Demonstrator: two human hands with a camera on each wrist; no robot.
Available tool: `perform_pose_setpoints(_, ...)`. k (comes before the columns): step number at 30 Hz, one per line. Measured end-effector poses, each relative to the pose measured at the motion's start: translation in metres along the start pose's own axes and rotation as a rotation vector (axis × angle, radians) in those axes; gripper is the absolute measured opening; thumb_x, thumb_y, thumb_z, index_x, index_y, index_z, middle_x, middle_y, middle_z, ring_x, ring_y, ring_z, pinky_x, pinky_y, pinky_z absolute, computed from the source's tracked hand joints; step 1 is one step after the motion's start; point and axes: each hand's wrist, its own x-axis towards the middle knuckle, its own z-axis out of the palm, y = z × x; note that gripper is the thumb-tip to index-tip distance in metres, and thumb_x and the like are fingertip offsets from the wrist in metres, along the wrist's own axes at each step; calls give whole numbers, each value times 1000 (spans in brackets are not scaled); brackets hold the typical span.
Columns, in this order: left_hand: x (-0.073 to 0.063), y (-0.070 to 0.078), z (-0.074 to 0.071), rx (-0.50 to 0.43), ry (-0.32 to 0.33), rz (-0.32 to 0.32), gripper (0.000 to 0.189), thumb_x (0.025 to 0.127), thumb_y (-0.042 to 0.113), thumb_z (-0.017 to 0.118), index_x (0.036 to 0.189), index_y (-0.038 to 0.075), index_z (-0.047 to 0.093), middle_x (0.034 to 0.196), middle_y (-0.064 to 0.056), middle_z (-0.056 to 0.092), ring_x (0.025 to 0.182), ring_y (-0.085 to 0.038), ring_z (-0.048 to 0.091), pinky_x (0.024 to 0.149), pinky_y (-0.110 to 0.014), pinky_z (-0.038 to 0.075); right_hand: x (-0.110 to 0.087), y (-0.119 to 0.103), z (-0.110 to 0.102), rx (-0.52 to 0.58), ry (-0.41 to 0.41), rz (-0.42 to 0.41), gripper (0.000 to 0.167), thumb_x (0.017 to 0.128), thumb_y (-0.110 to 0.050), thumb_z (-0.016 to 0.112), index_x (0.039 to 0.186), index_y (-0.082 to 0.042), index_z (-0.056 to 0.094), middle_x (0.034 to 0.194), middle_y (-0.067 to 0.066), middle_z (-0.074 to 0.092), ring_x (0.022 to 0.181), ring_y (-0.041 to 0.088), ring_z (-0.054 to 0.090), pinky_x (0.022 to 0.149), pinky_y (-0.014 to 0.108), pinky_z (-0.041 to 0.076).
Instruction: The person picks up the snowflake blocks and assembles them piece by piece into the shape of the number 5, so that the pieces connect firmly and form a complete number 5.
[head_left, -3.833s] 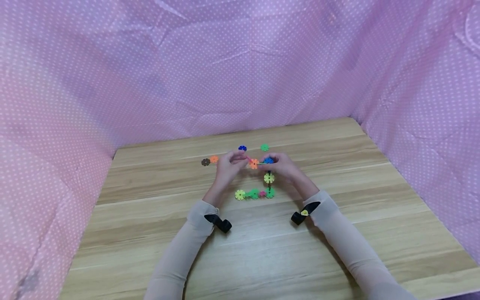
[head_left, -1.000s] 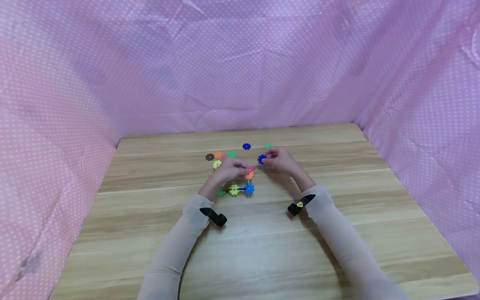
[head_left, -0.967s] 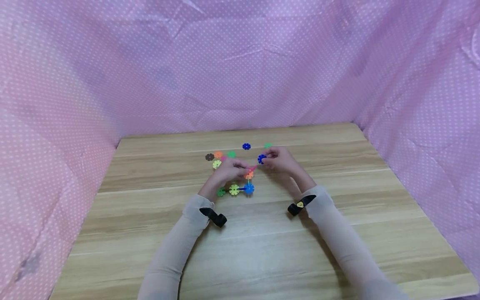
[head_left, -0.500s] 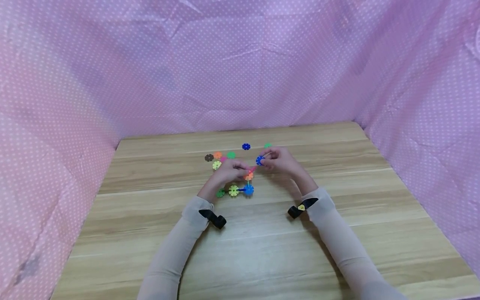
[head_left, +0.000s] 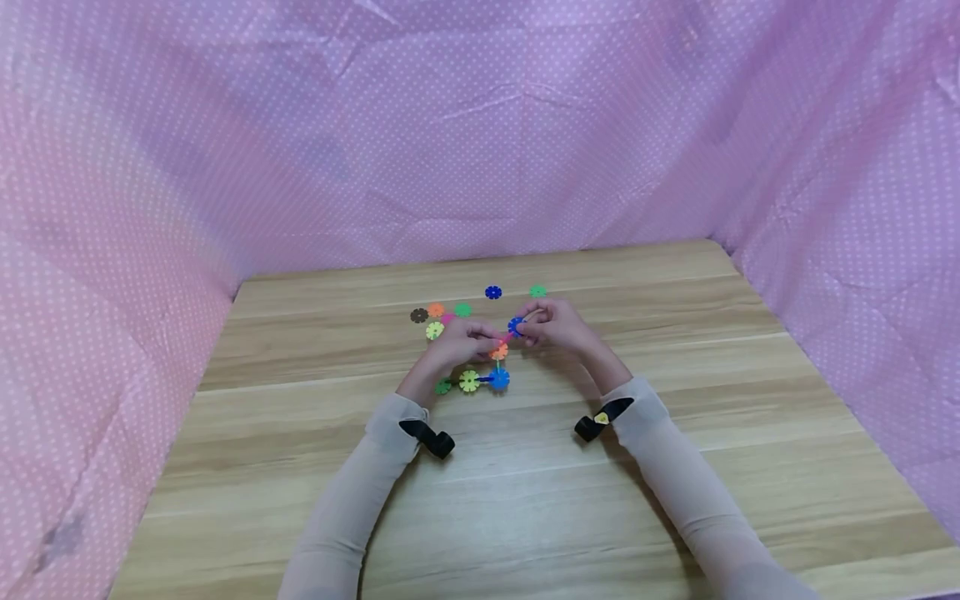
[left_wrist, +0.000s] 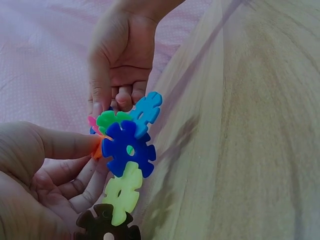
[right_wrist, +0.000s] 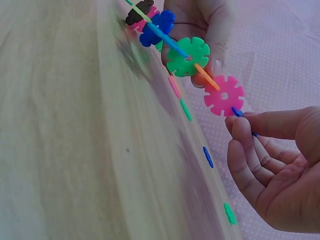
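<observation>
Loose discs point(head_left: 435, 315) crowd the table point(head_left: 525, 500) just beyond my left hand point(head_left: 457, 343), two more past my right hand point(head_left: 558, 323). Toward me the wood lies open; the pink cloth point(head_left: 112, 250) walls three sides, probably close.

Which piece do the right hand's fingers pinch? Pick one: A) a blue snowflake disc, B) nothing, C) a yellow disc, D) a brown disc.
A: the right hand pinches the blue disc against the linked chain that the left hand holds.
</observation>
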Motion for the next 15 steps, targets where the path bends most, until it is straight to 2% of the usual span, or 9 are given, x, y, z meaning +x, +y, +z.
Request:
perform_pose_setpoints(4,2,-2,1,-17,-5,-3,27,103,23,63,121,4,72,109,-7,68,84,-17,68,79,-31,62,0,1,0,26,-6,-6,15,95,1,65,110,5,64,79,2,74,66,16,70,65,31,62)
perform_pose_setpoints(7,3,-3,1,-16,-23,18,34,102,29,65,125,4,71,116,-9,69,91,-18,69,84,-33,62,0,1,0,31,3,15,18,95,-1,67,112,5,64,82,5,75,66,15,70,68,32,63)
perform_pose_setpoints(12,3,-2,2,-24,-50,21,38,100,27,68,128,2,69,131,-14,67,109,-22,68,95,-38,59,-1,-1,1,1,11,46,26,96,-6,70,117,7,63,91,19,75,68,15,70,72,34,63)
perform_pose_setpoints(15,4,-2,4,-51,-49,12,36,100,24,68,128,1,69,130,-15,67,110,-23,68,96,-39,59,0,0,1,1,9,39,26,96,-6,69,117,8,63,88,16,75,68,13,69,71,32,63)
